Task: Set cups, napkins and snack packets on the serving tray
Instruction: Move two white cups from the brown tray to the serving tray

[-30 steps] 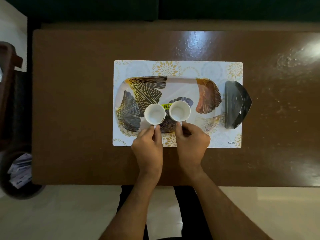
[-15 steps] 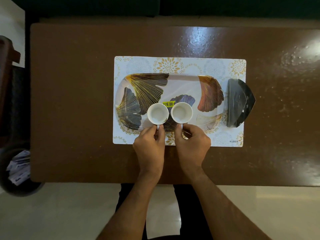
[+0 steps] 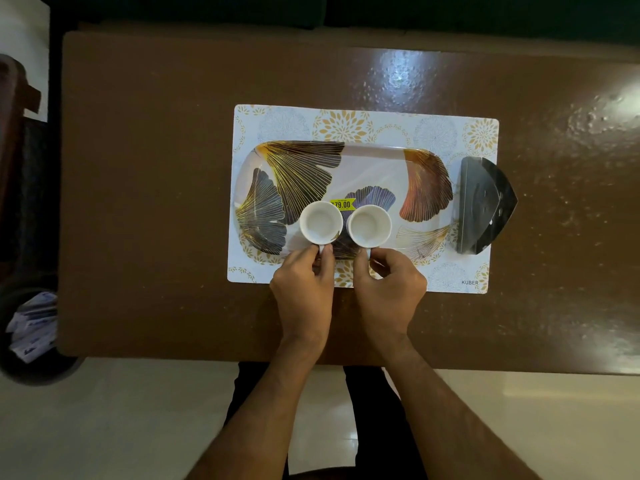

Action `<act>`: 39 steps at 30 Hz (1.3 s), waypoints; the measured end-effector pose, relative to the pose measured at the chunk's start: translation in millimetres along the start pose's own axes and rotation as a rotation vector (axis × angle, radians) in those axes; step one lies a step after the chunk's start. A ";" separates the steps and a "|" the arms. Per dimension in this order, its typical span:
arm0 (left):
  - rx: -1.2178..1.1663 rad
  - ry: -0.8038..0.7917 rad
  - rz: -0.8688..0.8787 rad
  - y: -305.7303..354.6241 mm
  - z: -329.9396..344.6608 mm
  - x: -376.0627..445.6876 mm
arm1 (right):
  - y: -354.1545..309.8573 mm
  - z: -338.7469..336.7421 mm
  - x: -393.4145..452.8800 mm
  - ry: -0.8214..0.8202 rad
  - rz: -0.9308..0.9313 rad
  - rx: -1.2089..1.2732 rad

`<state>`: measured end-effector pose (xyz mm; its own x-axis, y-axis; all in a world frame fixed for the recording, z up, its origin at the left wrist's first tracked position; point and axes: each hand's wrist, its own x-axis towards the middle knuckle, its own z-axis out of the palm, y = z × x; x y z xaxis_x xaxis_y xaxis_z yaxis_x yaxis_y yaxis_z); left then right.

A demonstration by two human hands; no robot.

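Note:
A long serving tray (image 3: 374,164) printed with leaf shapes lies on a patterned placemat (image 3: 363,123). Two empty white cups stand side by side near the tray's front edge: the left cup (image 3: 320,222) and the right cup (image 3: 369,225). My left hand (image 3: 304,289) pinches the left cup's handle. My right hand (image 3: 389,289) pinches the right cup's handle. A yellow price sticker (image 3: 342,204) sits on the tray just behind the cups. No napkins or snack packets show on the tray.
A dark metal napkin holder (image 3: 483,204) stands at the mat's right end, beside the tray. The brown table (image 3: 156,202) spreads wide around the mat. A dark bin with paper (image 3: 29,323) sits on the floor at the left.
Both hands have stayed on the cup handles; the cups sit in nearly the same spot on the tray. Only the view has shifted slightly.

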<state>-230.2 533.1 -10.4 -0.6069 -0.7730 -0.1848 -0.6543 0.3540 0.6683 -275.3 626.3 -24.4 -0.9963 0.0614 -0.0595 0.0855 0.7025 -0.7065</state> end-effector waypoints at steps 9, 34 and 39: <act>0.005 -0.015 -0.010 -0.6 -2.1 0.3 | 4.2 2.5 -0.8 0.002 -0.014 0.037; 0.275 0.017 0.246 -86.8 -125.3 74.3 | -113.2 57.1 -16.1 -0.195 -0.717 -0.297; 0.470 0.027 0.229 -142.9 -194.1 115.2 | -170.5 115.0 -31.2 -0.307 -0.831 -0.358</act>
<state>-119.0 291.3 12.7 -0.7503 -0.6593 -0.0493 -0.6420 0.7088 0.2924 -259.0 423.1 16.9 -0.6916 -0.7074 0.1458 -0.7046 0.6165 -0.3513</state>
